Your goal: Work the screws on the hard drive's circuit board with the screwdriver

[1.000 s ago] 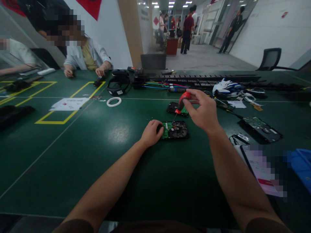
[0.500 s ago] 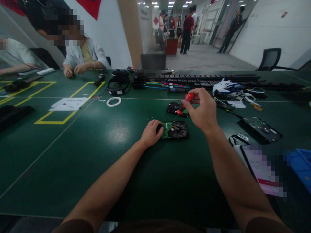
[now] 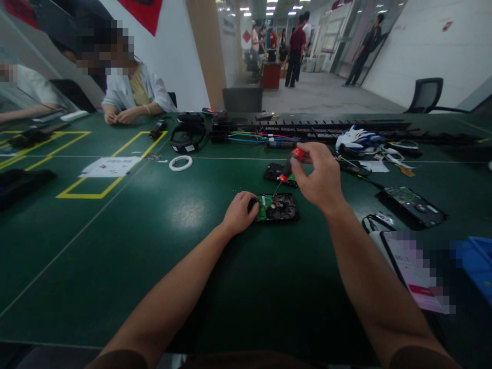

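A hard drive [image 3: 285, 206] lies flat on the green table with its green circuit board showing. My left hand [image 3: 241, 211] grips the drive's left end, thumb and fingers closed around it. Above and to the right, my right hand [image 3: 320, 173] holds a red and black screwdriver [image 3: 286, 171] by its handle. The screwdriver leans, and its thin shaft runs down to the circuit board near the middle of the drive. Just behind, a second hard drive [image 3: 273, 171] is partly covered by the screwdriver and my right hand. Several tiny screws [image 3: 237, 189] lie beyond my left hand.
To the right lie another drive [image 3: 415, 205], a phone-like screen [image 3: 413, 271] and a blue bin [image 3: 476, 264]. Gloves [image 3: 355, 138], cables and black rails [image 3: 319, 125] line the back. A tape roll [image 3: 180, 163] sits left; a co-worker's hands [image 3: 121, 116] rest at the far edge.
My right fingers have shifted slightly on the screwdriver's handle, whose tip stays at the board. My left hand keeps its hold. The co-worker's hands have come together.
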Motion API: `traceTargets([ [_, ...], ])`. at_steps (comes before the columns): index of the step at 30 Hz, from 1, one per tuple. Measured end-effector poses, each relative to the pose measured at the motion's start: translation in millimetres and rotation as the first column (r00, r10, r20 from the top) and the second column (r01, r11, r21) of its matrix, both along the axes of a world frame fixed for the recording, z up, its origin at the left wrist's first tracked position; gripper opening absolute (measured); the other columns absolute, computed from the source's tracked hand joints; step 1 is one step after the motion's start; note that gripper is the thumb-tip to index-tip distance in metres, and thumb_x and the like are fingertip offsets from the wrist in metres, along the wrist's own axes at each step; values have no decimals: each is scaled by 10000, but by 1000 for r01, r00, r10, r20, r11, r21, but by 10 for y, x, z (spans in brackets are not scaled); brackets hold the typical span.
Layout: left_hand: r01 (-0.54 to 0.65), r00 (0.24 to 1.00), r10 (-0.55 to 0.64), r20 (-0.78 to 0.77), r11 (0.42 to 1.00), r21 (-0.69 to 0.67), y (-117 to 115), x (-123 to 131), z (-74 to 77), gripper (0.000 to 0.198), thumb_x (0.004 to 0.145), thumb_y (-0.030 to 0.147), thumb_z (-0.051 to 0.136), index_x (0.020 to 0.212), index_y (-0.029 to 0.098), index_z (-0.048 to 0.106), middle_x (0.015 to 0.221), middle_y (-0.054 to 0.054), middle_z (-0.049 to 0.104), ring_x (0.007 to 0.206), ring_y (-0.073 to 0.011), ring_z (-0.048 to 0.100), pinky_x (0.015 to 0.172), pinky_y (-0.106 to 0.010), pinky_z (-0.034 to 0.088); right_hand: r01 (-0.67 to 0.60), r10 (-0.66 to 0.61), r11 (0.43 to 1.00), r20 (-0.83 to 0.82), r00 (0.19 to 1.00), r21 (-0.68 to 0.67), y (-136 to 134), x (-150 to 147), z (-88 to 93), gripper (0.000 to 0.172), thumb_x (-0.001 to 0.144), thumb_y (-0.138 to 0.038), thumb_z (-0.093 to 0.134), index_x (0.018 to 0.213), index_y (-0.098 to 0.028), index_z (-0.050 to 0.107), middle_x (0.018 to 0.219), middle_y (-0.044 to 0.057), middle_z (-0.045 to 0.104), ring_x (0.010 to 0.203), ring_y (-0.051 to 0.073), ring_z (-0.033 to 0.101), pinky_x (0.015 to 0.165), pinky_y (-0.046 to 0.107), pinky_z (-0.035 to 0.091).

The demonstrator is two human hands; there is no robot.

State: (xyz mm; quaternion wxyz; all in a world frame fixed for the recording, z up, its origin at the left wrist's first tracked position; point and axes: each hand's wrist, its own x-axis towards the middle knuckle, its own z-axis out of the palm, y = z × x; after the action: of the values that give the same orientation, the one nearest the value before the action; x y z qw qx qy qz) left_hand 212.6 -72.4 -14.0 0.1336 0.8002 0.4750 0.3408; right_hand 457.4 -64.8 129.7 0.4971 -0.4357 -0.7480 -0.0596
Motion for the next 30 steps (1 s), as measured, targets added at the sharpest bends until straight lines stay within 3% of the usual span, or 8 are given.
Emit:
traceTargets([
  [10, -2, 1000, 2, 5, 1000, -4, -2, -2, 2, 171, 972, 265, 600, 1135, 225, 634, 1151, -87, 674, 1123, -248, 635, 1028, -441, 547, -35, 34, 998, -30, 999, -51, -22, -10, 20, 294, 902, -298, 723, 1187, -263, 662, 1184, 82, 691, 1069, 282, 676, 891, 478, 615],
  [20, 0, 1000, 0, -1, 1000, 3, -8, 1, 3, 178, 976, 272, 593, 1141, 214, 627, 1147, -88, 676, 1116, -248, 631, 1024, -432, 540, -199, 156, 972, -289, 945, -125, 67, 8, -74, 408, 850, -280, 785, 1186, -283, 553, 1115, 34, 735, 980, 239, 748, 834, 420, 639],
  [30, 6, 1000, -6, -1, 1000, 3, -11, -3, 13, 171, 976, 265, 591, 1133, 212, 633, 1140, -87, 674, 1110, -243, 628, 1022, -424, 538, -162, 143, 982, -173, 974, -98, 15, 0, -6, 344, 871, -324, 777, 1147, -276, 579, 1049, 22, 746, 909, 225, 749, 827, 416, 649],
])
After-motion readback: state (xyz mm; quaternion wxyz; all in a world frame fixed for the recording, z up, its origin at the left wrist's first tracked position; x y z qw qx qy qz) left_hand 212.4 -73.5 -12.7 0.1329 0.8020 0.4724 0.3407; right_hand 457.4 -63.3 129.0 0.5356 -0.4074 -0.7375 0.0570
